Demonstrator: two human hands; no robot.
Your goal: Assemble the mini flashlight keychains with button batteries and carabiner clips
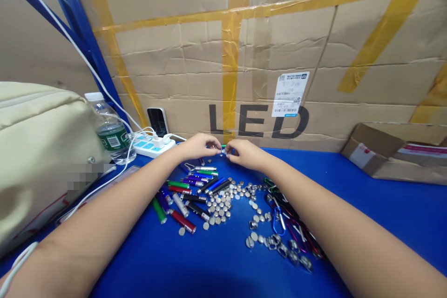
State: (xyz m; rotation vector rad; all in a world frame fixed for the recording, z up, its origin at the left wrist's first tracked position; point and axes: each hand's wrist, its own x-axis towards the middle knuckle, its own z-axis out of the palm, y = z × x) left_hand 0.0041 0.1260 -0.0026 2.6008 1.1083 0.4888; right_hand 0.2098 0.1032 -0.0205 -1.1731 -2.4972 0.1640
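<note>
My left hand [198, 146] and my right hand [245, 154] meet at the far edge of the blue tabletop [174, 260], their fingertips pinched around a small silver piece [223, 151]. Just below them lie slim metal pocket flashlights [197, 198] in several colours. Beside those spreads a heap of silver button cells [220, 207]. Under my right forearm are coloured carabiner clips [279, 221], with small metal rings or caps [275, 245] near them. Both hands touch nothing else that I can see.
A taped cardboard box wall [258, 121] printed LED rises behind the table. On the left stand a power strip [154, 145], a phone [158, 122], a water bottle [111, 135] and a beige bag [38, 149]. A flattened carton [380, 156] lies at the right.
</note>
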